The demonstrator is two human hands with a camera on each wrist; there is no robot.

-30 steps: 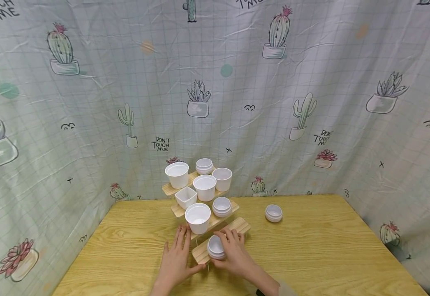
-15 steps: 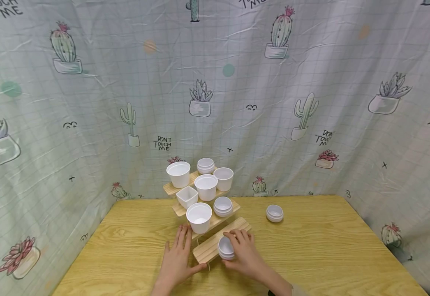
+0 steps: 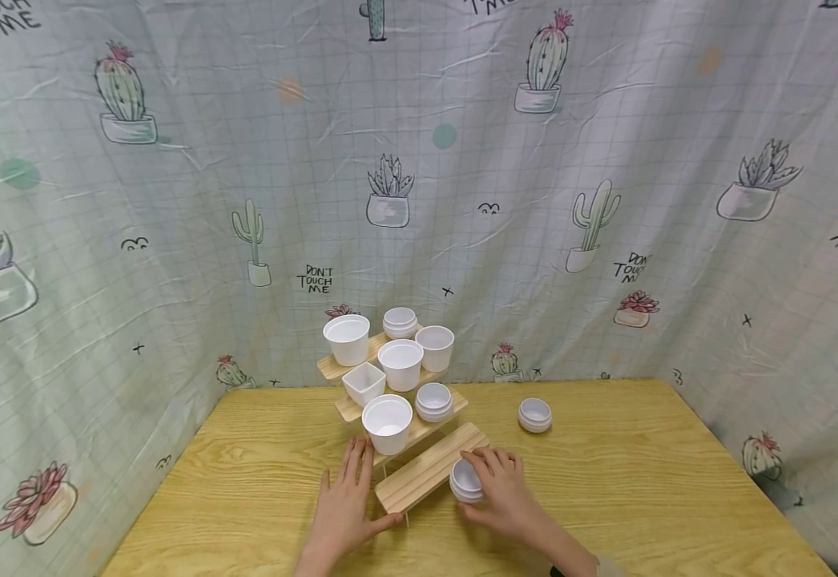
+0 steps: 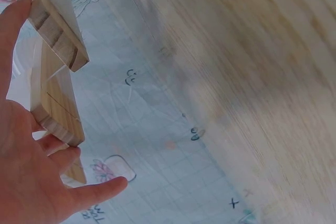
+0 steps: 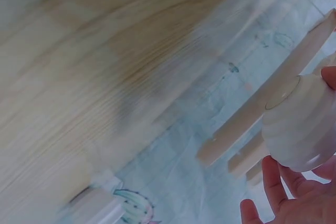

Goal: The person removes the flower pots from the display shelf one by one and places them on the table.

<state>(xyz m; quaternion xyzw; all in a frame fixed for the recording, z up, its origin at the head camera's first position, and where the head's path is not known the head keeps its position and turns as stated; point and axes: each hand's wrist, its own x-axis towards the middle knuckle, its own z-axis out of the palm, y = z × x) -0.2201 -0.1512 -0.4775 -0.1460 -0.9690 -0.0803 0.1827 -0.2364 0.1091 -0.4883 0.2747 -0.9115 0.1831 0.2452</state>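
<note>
A three-tier wooden stand rises in steps, its lowest board bare. My left hand rests at its left side with fingers extended. In the left wrist view, the thumb touches one board end and other fingers reach the middle board's end. With the thumb and fingers of my right hand I hold a small round white pot, just off the front edge of the lowest board. The right wrist view shows this ribbed pot from below, with my fingertips around it.
Several white pots stand on the two upper boards, among them a tall round pot, a square pot and a low ribbed one. Another low pot sits on the wooden table to the right. A cactus-print curtain hangs behind.
My right hand has carried the small pot from on the lowest board to the right, off its front edge. The left hand has stayed at the stand.
</note>
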